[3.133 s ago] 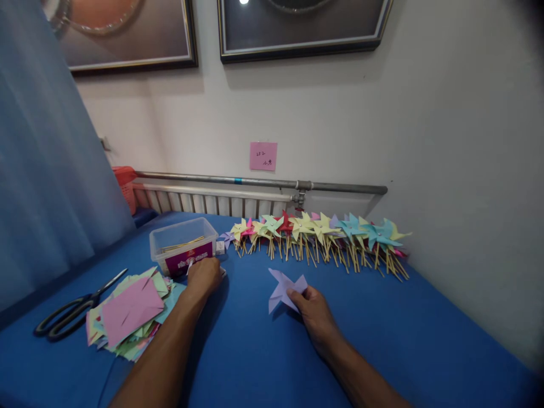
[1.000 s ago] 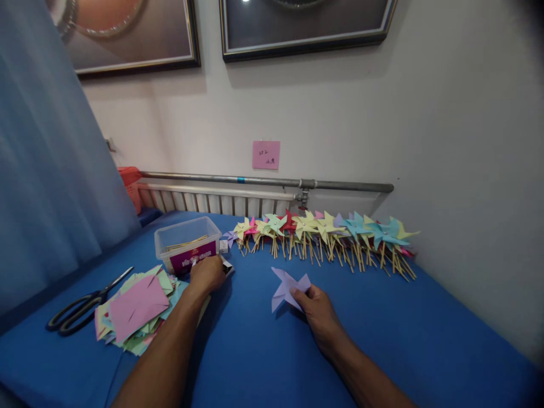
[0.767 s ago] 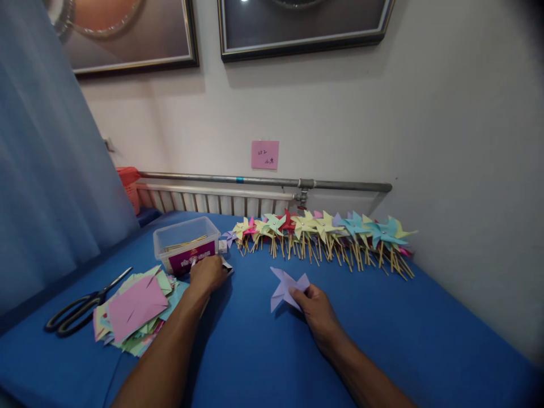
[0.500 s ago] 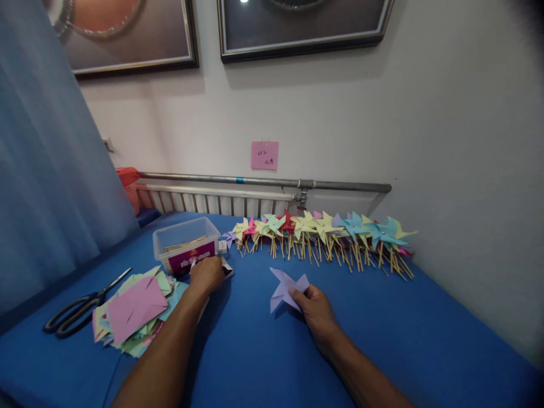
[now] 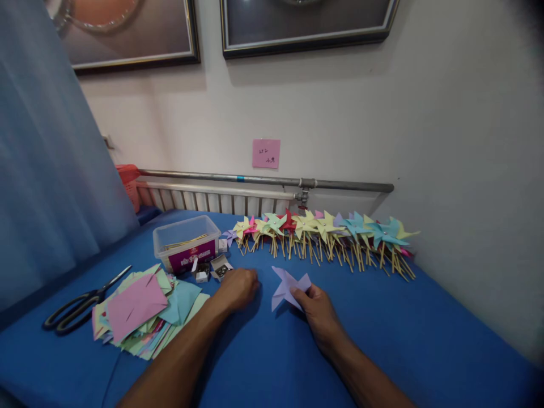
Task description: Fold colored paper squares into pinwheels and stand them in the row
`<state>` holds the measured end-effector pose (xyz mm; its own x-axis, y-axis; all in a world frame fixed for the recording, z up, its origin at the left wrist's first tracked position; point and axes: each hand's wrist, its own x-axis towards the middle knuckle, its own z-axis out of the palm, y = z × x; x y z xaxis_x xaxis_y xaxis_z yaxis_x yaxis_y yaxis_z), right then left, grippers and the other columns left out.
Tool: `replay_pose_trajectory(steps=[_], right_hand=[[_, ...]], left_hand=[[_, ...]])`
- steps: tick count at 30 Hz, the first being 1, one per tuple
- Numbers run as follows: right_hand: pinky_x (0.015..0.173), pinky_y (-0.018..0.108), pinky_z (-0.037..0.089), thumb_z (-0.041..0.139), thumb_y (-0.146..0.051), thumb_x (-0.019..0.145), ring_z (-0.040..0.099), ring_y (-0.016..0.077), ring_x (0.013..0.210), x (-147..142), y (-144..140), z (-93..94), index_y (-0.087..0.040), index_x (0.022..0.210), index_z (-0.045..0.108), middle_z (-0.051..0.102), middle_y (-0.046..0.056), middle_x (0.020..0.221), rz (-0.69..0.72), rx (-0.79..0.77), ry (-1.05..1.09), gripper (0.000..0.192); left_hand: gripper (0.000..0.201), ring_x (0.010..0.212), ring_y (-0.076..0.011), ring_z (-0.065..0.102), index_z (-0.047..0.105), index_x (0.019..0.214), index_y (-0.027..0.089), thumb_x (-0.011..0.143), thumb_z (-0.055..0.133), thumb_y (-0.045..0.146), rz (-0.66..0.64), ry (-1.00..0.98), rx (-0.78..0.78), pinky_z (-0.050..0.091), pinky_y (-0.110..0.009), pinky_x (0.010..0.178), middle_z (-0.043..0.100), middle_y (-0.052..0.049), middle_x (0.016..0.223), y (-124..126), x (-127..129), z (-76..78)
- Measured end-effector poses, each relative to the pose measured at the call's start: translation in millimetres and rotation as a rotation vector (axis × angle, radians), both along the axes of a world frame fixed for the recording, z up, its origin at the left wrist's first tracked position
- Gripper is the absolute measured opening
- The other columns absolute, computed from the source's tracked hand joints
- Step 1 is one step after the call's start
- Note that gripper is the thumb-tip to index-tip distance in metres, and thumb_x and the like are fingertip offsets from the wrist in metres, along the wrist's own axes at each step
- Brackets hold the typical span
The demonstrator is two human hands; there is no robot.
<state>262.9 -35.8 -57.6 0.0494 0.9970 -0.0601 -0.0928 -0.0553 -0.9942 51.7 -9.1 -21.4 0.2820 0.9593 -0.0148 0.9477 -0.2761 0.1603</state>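
Pinching one lilac paper pinwheel (image 5: 284, 289): right fingers (image 5: 300, 296). Left fingers (image 5: 250, 277) curled, cannot tell if holding; three small boxes (image 5: 202, 277) nearby.

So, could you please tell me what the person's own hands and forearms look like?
The left hand and right hand are both ungloved. The left forearm and right forearm are slim and bare, with no sleeve, watch or bracelet in view. Some fingers are hidden, so rings cannot be ruled out.

Handwritten "252" (image 5: 263, 151) on a pink note (image 5: 266, 153), blurred characters (image 5: 205, 256) on the purple label (image 5: 182, 263) of a tub (image 5: 163, 245)
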Motion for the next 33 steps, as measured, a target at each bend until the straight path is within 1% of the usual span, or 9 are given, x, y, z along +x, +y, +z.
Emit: replay_pose_trajectory(steps=[2, 4, 7, 10, 15, 21, 27, 30, 33], right_hand=[[0.068, 0.031, 0.050, 0.076, -0.043, 0.066, 0.066, 0.0233, 0.074, 0, 0, 0.2, -0.016, 0.088, 0.073, 0.076, 0.006, 0.081, 0.006, 0.003, 0.014, 0.035], [0.069, 0.032, 0.051, 0.076, -0.043, 0.066, 0.067, 0.0236, 0.074, 0, 1, -1.1, -0.016, 0.087, 0.073, 0.076, 0.006, 0.082, 0.014, 0.007, 0.015, 0.034], [0.070, 0.032, 0.051, 0.076, -0.045, 0.066, 0.067, 0.0238, 0.075, 2, 5, -6.2, -0.016, 0.090, 0.074, 0.077, 0.007, 0.085, 0.026, 0.002, 0.014, 0.038], [0.071, 0.032, 0.051, 0.076, -0.046, 0.066, 0.067, 0.0237, 0.075, 3, 8, -12.7, -0.015, 0.093, 0.074, 0.077, 0.007, 0.087, 0.023, 0.007, 0.010, 0.041], [0.068, 0.032, 0.050, 0.077, -0.046, 0.064, 0.066, 0.0234, 0.071, 3, 10, -15.4, -0.013, 0.090, 0.074, 0.075, 0.006, 0.078, -0.003, 0.005, -0.011, 0.042], [0.066, 0.030, 0.049, 0.076, -0.042, 0.067, 0.066, 0.0224, 0.071, 2, 3, -5.1, -0.014, 0.089, 0.075, 0.075, 0.005, 0.078, -0.008, 0.030, -0.010, 0.035], [0.064, 0.030, 0.050, 0.076, -0.041, 0.069, 0.066, 0.0232, 0.072, 1, -1, -0.3, -0.014, 0.090, 0.075, 0.076, 0.007, 0.081, 0.010, 0.041, 0.013, 0.035], [0.065, 0.030, 0.049, 0.076, -0.042, 0.069, 0.066, 0.0235, 0.074, 1, -1, -0.6, -0.014, 0.090, 0.075, 0.075, 0.007, 0.081, 0.004, 0.053, 0.011, 0.035], [0.066, 0.030, 0.049, 0.077, -0.044, 0.069, 0.065, 0.0229, 0.074, 1, 0, -3.1, -0.015, 0.090, 0.074, 0.075, 0.006, 0.082, -0.008, 0.066, 0.026, 0.036]], left_hand=[[0.027, 0.095, -0.0256, 0.069, 0.070, 0.098, 0.019, 0.092, 0.044, 0.027, -0.080, 0.014, 0.000, 0.047, -0.033, 0.082, 0.074, -0.013, 0.099, -2, 4, -5.9], [0.022, 0.093, -0.0235, 0.068, 0.070, 0.093, 0.021, 0.087, 0.049, 0.022, -0.121, -0.016, -0.013, 0.046, -0.031, 0.081, 0.075, -0.009, 0.096, -1, 1, -8.3], [0.019, 0.088, -0.0194, 0.067, 0.070, 0.089, 0.024, 0.079, 0.055, 0.019, -0.148, -0.102, -0.053, 0.046, -0.027, 0.077, 0.075, -0.004, 0.094, 4, -9, -8.2], [0.021, 0.084, -0.0179, 0.066, 0.071, 0.090, 0.024, 0.077, 0.056, 0.018, -0.165, -0.146, -0.068, 0.045, -0.026, 0.075, 0.075, -0.002, 0.092, 7, -14, -8.3], [0.020, 0.089, -0.0196, 0.066, 0.071, 0.087, 0.022, 0.077, 0.055, 0.017, -0.160, -0.117, -0.066, 0.044, -0.027, 0.077, 0.075, -0.004, 0.093, 7, -12, -8.6], [0.018, 0.091, -0.0246, 0.066, 0.068, 0.087, 0.020, 0.082, 0.051, 0.019, -0.193, -0.014, 0.003, 0.043, -0.031, 0.075, 0.073, -0.010, 0.096, 2, -4, -7.2], [0.017, 0.085, -0.0248, 0.065, 0.066, 0.087, 0.019, 0.084, 0.049, 0.018, -0.204, -0.048, 0.035, 0.040, -0.031, 0.071, 0.072, -0.012, 0.094, 0, -1, -12.0], [0.014, 0.079, -0.0220, 0.062, 0.064, 0.081, 0.018, 0.082, 0.050, 0.018, -0.176, -0.229, 0.042, 0.037, -0.030, 0.068, 0.069, -0.009, 0.085, 3, -4, -13.0], [0.012, 0.066, -0.0160, 0.054, 0.060, 0.077, 0.018, 0.082, 0.051, 0.025, -0.100, -0.651, -0.064, 0.035, -0.027, 0.062, 0.062, -0.003, 0.072, 6, 0, -12.3]])
